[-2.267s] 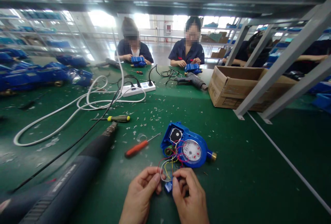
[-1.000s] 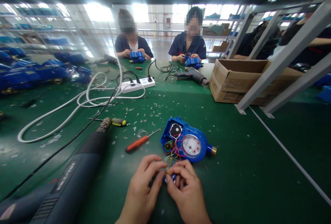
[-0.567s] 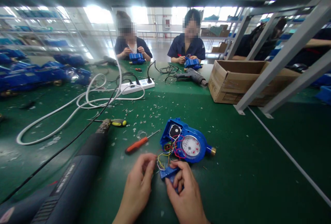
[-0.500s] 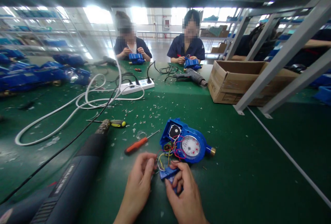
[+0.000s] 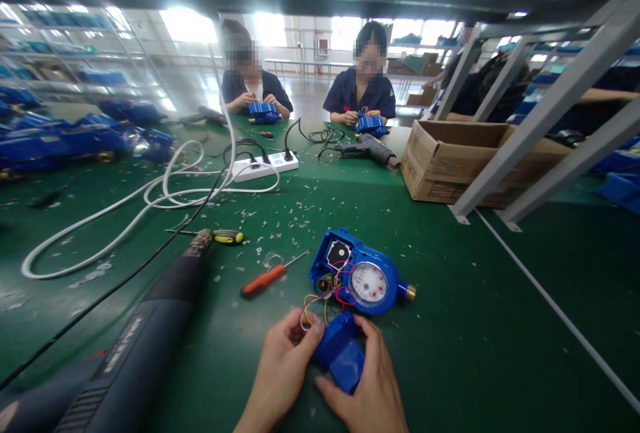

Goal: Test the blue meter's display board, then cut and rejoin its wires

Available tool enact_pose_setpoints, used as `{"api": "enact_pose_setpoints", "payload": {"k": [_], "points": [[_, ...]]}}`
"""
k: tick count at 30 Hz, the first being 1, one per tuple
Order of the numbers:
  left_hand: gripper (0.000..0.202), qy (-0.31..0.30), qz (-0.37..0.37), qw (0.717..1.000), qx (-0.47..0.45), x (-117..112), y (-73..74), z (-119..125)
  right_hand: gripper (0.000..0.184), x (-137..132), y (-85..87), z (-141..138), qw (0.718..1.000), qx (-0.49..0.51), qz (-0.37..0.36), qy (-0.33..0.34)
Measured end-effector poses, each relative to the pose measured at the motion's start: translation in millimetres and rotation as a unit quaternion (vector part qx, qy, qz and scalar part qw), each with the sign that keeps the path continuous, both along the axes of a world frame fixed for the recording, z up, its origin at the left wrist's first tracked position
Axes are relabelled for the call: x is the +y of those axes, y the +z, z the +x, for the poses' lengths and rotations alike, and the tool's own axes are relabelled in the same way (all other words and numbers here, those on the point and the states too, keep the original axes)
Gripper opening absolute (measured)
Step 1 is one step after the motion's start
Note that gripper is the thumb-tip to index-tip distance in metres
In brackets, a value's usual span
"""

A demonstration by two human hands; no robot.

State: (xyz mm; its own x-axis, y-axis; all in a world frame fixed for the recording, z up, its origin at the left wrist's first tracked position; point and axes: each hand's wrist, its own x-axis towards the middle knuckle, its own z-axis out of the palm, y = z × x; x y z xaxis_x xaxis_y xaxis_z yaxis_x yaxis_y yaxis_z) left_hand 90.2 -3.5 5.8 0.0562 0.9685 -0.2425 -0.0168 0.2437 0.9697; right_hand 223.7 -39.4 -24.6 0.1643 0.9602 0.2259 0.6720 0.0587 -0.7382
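Note:
A blue water meter (image 5: 370, 283) with a round white dial and a brass end lies on the green table, its side compartment uncovered. Thin red, yellow and white wires (image 5: 320, 303) run from that compartment down to a blue plastic cover (image 5: 341, 351). My right hand (image 5: 373, 376) grips the cover along its right side, thumb below and fingers above. At the cover's left edge, my left hand (image 5: 290, 363) pinches with thumb and fingers where the wires meet it. An orange-handled screwdriver (image 5: 265, 281) lies just left of the meter.
A heat gun (image 5: 150, 326) fills the lower left, beside a yellow-black screwdriver (image 5: 227, 237). Behind are a white power strip (image 5: 267, 167) with looped cables, another heat gun (image 5: 373, 148) and a cardboard box (image 5: 440, 163) by slanted metal legs. Two co-workers sit opposite, handling blue meters.
The blue cover has been turned so its broad outer face shows, and it sits nearer the left hand. My left hand has moved right to the cover's edge. The meter stays put.

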Motion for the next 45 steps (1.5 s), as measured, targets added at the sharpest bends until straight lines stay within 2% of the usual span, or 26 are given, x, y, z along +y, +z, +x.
{"api": "enact_pose_setpoints", "payload": {"k": [2,6,12,16,21,25,27,30,32,34,37,41,45], "points": [[0.026,0.018,-0.011,0.999,-0.029,-4,-3.8,3,0.079,0,-1.4,0,0.999,-0.041,-0.003,0.009],[0.025,0.044,-0.027,0.996,-0.068,-12,-4.4,7,0.078,2,-1.8,5,0.994,-0.105,0.016,0.024],[0.019,0.023,-0.093,0.974,-0.203,-13,-2.2,8,0.074,0,2.2,32,0.975,-0.205,0.056,0.07],[0.019,0.023,-0.147,0.955,-0.255,-11,-2.6,8,0.071,-7,9.0,44,0.973,-0.222,0.052,0.046],[0.023,0.059,-0.134,0.96,-0.238,-10,-5.2,9,0.066,-8,19.4,48,0.974,-0.217,0.04,0.059],[0.025,0.078,-0.108,0.971,-0.201,-11,-4.3,7,0.066,-5,21.3,50,0.973,-0.212,0.04,0.084],[0.031,0.062,-0.096,0.975,-0.189,-12,-2.1,8,0.065,-5,21.2,49,0.974,-0.204,0.043,0.093],[0.041,0.001,-0.072,0.983,-0.171,-11,1.2,10,0.061,-5,22.3,45,0.98,-0.178,0.037,0.075],[0.035,-0.02,-0.065,0.987,-0.145,-9,2.5,10,0.06,-6,23.7,43,0.982,-0.173,0.038,0.071],[0.029,-0.005,-0.063,0.991,-0.117,-5,2.7,9,0.061,-5,24.6,43,0.98,-0.181,0.038,0.071],[0.029,0.024,-0.057,0.994,-0.09,1,1.6,6,0.064,-4,23.9,47,0.974,-0.205,0.036,0.084],[0.03,0.032,-0.057,0.996,-0.063,9,-0.4,6,0.069,-2,20.3,52,0.964,-0.237,0.042,0.113],[0.032,0.038,-0.051,0.997,-0.044,4,7.7,-3,0.07,-3,17.8,53,0.962,-0.242,0.049,0.117]]}}
